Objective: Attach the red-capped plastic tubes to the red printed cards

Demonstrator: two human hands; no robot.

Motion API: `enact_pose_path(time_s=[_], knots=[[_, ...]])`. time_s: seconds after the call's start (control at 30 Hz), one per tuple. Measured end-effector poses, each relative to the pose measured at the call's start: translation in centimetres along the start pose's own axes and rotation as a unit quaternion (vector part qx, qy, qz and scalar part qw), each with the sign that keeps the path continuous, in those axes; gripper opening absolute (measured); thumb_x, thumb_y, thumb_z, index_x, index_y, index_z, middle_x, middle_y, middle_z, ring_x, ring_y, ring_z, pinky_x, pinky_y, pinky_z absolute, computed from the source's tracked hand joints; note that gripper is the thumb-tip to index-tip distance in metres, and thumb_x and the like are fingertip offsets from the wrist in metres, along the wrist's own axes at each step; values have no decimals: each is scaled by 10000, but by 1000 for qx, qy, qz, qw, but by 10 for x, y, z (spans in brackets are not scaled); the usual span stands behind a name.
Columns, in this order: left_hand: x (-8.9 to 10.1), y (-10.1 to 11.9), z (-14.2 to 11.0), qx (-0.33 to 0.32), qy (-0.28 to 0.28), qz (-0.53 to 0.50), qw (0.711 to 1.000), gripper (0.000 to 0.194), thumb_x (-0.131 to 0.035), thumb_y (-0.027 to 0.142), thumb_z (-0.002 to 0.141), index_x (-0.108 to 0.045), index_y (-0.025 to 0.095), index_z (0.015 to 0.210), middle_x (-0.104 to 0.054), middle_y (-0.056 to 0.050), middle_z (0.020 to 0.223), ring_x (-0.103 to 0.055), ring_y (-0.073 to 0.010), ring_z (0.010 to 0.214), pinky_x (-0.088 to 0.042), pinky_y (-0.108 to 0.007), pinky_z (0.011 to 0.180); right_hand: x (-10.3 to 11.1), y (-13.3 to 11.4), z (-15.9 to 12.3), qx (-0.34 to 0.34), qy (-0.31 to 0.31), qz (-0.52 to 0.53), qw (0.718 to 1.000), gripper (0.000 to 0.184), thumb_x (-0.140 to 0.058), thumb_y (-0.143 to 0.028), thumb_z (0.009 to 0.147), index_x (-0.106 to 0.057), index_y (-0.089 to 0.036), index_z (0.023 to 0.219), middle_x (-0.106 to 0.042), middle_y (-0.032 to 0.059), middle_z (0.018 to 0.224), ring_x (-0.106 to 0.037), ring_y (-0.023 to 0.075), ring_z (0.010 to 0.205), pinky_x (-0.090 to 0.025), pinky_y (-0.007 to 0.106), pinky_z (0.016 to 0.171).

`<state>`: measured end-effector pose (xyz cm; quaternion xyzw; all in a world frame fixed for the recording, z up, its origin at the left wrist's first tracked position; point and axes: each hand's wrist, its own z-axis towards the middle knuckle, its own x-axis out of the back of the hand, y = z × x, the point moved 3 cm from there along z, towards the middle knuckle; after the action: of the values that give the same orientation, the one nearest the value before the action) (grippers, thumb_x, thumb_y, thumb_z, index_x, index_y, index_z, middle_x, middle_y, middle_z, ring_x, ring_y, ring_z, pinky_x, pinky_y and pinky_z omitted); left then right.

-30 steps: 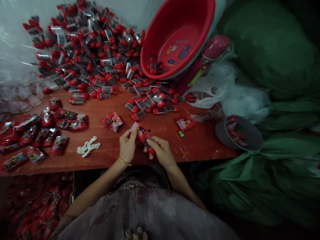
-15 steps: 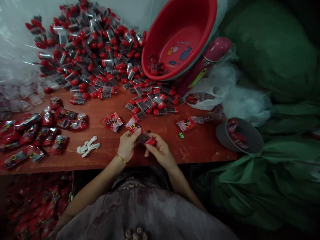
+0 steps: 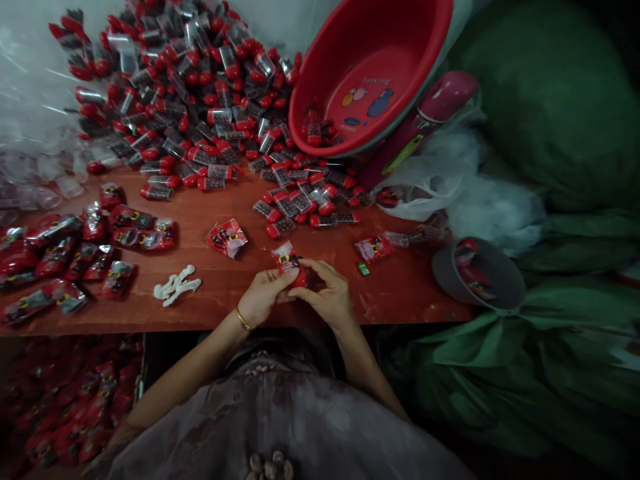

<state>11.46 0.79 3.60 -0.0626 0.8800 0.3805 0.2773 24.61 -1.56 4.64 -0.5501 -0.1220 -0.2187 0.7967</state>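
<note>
A small red printed plastic packet (image 3: 285, 253) stands up between my two hands, just above the front of the table. My left hand (image 3: 264, 297) pinches its lower left part with the thumb across the front. On the other side, my right hand (image 3: 327, 293) grips the packet's right edge and bottom between thumb and fingers. Fingers cover its lower end, and I cannot make out what is inside. Beyond the hands lies a group of clear tubes with red caps and dark contents (image 3: 300, 202). Another red packet (image 3: 227, 238) lies flat to the left.
Filled red packets (image 3: 117, 279) and a white twisted piece (image 3: 176, 285) lie at left. A heap of red-capped tubes (image 3: 170, 100) fills the back. A tilted red basin (image 3: 320, 60), a pink flask (image 3: 447, 97) and a grey bowl (image 3: 445, 270) stand to the right.
The red-capped tube in my right hand no longer shows separately. Both hands have come together on the packet, which now stands more upright. The view has shifted slightly.
</note>
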Motion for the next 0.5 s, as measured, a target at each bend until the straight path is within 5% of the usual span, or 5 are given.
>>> enact_pose_path(time_s=[0.23,0.5], knots=[[14,-11,0,20,14,42,999,530,-826,510,400,-667,101,698,-652,-13,563,-599,-95,483,-501,-217,548,-16,4,-13,18,8,-100,995,231,-618,-392,802,-660,-205,931,-707,48,809,-647,172,708,-519,280,648],[37,-12,-7,-8,13,153,988,526,-760,568,483,-631,101,688,-665,-34,564,-610,-115,491,-479,-213,518,-41,10,-17,51,-104,-227,967,202,-542,-333,838,-651,-172,781,-674,73,673,-631,188,651,-477,280,620]])
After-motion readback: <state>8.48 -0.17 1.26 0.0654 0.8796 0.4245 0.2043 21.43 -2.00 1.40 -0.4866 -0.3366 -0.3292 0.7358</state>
